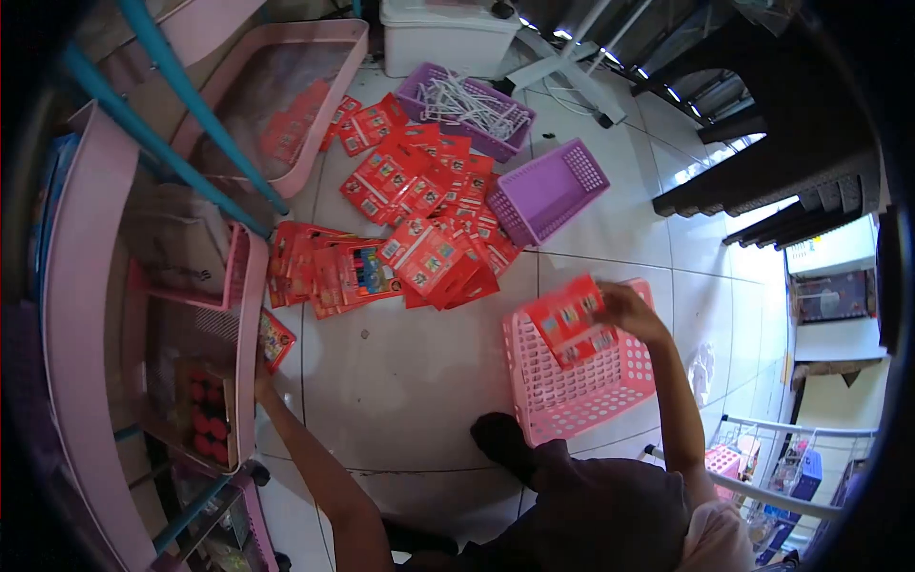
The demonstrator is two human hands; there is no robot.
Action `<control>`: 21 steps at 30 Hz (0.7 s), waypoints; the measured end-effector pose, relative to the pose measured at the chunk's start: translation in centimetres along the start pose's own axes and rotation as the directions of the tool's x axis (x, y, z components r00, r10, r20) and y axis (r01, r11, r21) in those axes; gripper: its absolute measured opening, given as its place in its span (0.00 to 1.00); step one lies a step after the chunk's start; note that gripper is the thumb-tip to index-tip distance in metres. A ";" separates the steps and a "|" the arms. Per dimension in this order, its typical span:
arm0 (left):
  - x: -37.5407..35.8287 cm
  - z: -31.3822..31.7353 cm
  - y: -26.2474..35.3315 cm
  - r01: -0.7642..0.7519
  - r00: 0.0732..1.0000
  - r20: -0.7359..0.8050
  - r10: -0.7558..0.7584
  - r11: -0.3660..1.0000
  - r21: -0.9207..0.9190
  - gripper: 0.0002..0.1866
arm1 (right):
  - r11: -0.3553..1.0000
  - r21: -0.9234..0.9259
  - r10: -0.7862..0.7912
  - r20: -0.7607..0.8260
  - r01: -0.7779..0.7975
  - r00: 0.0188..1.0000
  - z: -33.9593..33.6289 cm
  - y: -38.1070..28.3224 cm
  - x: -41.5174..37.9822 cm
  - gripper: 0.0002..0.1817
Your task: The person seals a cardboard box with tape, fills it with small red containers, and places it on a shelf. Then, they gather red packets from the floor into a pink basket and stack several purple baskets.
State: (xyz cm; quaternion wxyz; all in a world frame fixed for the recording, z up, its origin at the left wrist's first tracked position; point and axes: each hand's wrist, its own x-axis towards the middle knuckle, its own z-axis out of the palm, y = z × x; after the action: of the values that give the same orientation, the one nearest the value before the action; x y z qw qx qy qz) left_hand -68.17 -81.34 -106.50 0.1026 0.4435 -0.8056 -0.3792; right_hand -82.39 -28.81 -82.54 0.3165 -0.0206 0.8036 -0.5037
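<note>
Red packet found tilted over the open pink basket, pinched at one edge by the closed fingers of the right hand. Left hand noted at the pink trolley, just beside another red card, grip not determinable; beyond, a loose heap of red packets lies on the tiled floor, next to two purple baskets, the farther holding white rods
</note>
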 end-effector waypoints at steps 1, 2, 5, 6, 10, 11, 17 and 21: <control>-0.3 -0.2 0.0 0.003 0.999 -0.034 -0.003 1.000 0.002 0.38 | 0.997 -0.037 0.072 -0.009 -0.072 0.997 -0.3 2.8 -0.9 0.23; -0.8 -0.4 0.1 0.007 0.998 -0.065 -0.006 1.000 0.003 0.38 | 0.988 0.157 0.006 -0.009 -0.004 1.000 0.1 5.2 -2.0 0.23; -2.2 -0.4 0.9 0.014 0.990 -0.141 -0.011 1.000 0.016 0.40 | 0.990 -0.113 0.064 -0.205 -0.089 0.977 -0.3 6.0 -3.1 0.18; -2.3 -0.8 0.7 0.014 0.987 -0.159 -0.010 1.000 0.022 0.40 | 0.976 -0.218 -0.092 -0.400 0.003 0.912 -0.8 6.6 -3.8 0.17; -6.8 -0.4 4.8 0.249 0.935 -0.348 -0.065 0.820 0.516 0.44 | 0.550 -0.656 -0.512 -0.754 -0.517 0.412 -3.5 13.9 -8.3 0.17; -7.5 0.1 4.4 0.008 0.879 -0.427 0.214 0.888 0.460 0.44 | 0.642 -0.563 -0.318 -0.813 -0.519 0.488 -3.6 15.6 -9.7 0.19; -6.8 -1.8 5.7 -0.306 0.939 -0.110 0.326 0.938 0.165 0.37 | 0.932 -0.162 0.052 -0.826 -0.324 0.561 -2.1 18.4 -10.5 0.22; -7.8 -1.4 7.0 -0.253 0.958 -0.042 0.284 0.906 0.338 0.31 | 0.984 -0.059 0.056 -0.801 -0.170 0.596 -1.2 17.2 -8.0 0.19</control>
State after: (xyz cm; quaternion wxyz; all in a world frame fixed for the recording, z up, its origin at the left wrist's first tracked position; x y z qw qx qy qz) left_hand -67.33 -73.66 -99.32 0.1146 0.3559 -0.9054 -0.2011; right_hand -71.78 -16.58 -92.39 -0.0450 0.2363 0.8906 -0.3860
